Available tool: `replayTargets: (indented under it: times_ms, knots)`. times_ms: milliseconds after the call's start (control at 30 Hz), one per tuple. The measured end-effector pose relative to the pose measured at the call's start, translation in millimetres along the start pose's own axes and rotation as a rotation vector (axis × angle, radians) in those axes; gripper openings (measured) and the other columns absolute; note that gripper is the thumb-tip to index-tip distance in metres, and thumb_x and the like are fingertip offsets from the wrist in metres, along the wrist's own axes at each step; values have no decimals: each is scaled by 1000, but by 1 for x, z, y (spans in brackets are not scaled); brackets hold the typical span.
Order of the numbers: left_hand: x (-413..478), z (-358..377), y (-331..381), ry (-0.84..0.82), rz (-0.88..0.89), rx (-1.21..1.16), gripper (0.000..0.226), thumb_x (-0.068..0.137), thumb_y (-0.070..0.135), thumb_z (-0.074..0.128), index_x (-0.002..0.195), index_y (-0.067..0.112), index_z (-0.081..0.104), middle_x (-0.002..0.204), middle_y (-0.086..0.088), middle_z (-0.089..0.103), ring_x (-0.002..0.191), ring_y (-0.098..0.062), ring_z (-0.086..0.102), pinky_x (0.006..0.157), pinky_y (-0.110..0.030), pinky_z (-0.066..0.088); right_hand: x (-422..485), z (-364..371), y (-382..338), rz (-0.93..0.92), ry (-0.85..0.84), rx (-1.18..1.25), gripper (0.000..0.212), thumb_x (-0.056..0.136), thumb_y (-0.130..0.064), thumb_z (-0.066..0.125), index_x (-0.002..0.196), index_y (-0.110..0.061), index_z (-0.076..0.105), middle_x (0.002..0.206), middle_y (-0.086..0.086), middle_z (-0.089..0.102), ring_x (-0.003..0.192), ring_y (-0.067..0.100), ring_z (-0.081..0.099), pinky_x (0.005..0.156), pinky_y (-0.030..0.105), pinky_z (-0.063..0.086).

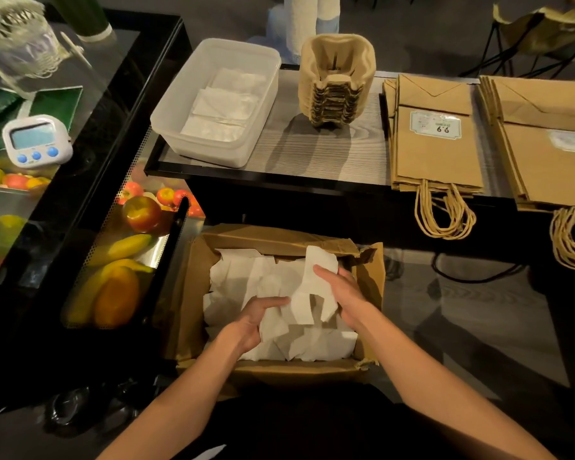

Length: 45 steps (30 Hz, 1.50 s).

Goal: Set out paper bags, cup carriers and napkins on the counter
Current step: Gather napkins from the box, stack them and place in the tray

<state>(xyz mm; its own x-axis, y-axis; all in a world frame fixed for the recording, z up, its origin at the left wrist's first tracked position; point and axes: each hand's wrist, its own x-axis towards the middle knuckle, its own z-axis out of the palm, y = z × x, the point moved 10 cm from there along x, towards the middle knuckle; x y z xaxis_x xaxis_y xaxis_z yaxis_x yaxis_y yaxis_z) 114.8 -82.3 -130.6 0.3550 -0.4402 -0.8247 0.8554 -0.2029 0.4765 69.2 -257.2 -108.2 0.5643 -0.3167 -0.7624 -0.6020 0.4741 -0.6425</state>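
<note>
Gripping a loose bunch of napkins point(307, 295) over the cardboard box point(279, 371), left hand point(263, 315) and right hand point(344, 292) may crumple or drop sheets short of the tub point(210, 151) on the surface point(312, 154).

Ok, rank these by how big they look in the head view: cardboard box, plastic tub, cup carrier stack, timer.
1. cardboard box, though it sits nearest the camera, which flatters it
2. plastic tub
3. cup carrier stack
4. timer, plainly the smallest
</note>
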Motion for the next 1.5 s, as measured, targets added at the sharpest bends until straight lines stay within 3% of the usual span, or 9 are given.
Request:
replayTargets:
  times_ms: [267, 433, 567, 800, 933, 1100, 1333, 1433, 1500]
  knots:
    - [-4, 4, 6, 42, -3, -11, 34, 86, 22, 70, 117, 7, 71, 110, -19, 76, 106, -38, 69, 105, -49, 48, -15, 19, -9, -37, -39, 89, 42, 95, -35, 69, 133, -27, 53, 118, 2, 71, 100, 22, 69, 70, 33, 57]
    - [-6, 16, 5, -9, 10, -3, 41, 77, 23, 75, 114, 5, 72, 111, -22, 74, 105, -41, 67, 97, -48, 49, -15, 27, -20, -177, 140, -166, 54, 103, -43, 54, 151, -25, 39, 144, 2, 53, 128, 25, 53, 96, 38, 45]
    - [-8, 29, 4, -117, 23, 155, 45, 75, 19, 83, 118, 18, 70, 120, -8, 73, 118, -30, 62, 116, -47, 35, -12, 23, -18, -156, 173, -241, 56, 103, -47, 51, 153, -26, 36, 149, 2, 49, 135, 29, 48, 107, 48, 44]
    - [-4, 33, 4, -115, 66, 258, 87, 53, 37, 99, 132, 30, 62, 130, 3, 70, 135, -25, 50, 122, -56, 23, -15, 12, -35, -256, 242, -397, 56, 104, -34, 53, 155, -23, 32, 157, 5, 41, 144, 29, 41, 114, 51, 40]
    - [-7, 40, 7, -108, 83, 248, 50, 79, 15, 85, 112, 37, 55, 113, 10, 67, 114, -11, 55, 110, -38, 33, -20, 16, -35, -253, 240, -432, 56, 105, -35, 50, 155, -20, 31, 158, 7, 39, 144, 30, 39, 112, 47, 39]
    - [2, 20, 6, 43, 87, 251, 64, 77, 9, 84, 128, 20, 48, 124, 5, 56, 119, -20, 46, 106, -38, 33, -22, 18, -35, -252, 225, -433, 58, 105, -38, 51, 157, -20, 31, 161, 5, 34, 148, 29, 33, 114, 46, 36]
    - [4, -12, -2, 127, 36, 160, 75, 64, 7, 90, 132, 17, 60, 122, -3, 71, 119, -27, 60, 113, -50, 42, -17, 8, -55, -330, 192, -244, 59, 93, -52, 65, 143, -25, 48, 140, -3, 58, 128, 20, 56, 101, 44, 53]
    - [2, -13, 0, 141, 45, 127, 81, 58, 10, 92, 131, 18, 57, 129, -4, 67, 125, -28, 54, 117, -51, 36, -15, 3, -51, -272, 115, -49, 37, 97, -32, 67, 131, -20, 58, 124, 0, 66, 109, 16, 66, 75, 26, 58]
    - [-1, -9, 4, 137, 52, 118, 68, 68, 5, 88, 127, 18, 57, 126, -2, 66, 121, -24, 54, 114, -45, 37, -16, 7, -34, -175, 3, -22, 32, 96, -27, 69, 126, -20, 62, 124, 3, 69, 106, 17, 68, 75, 25, 56]
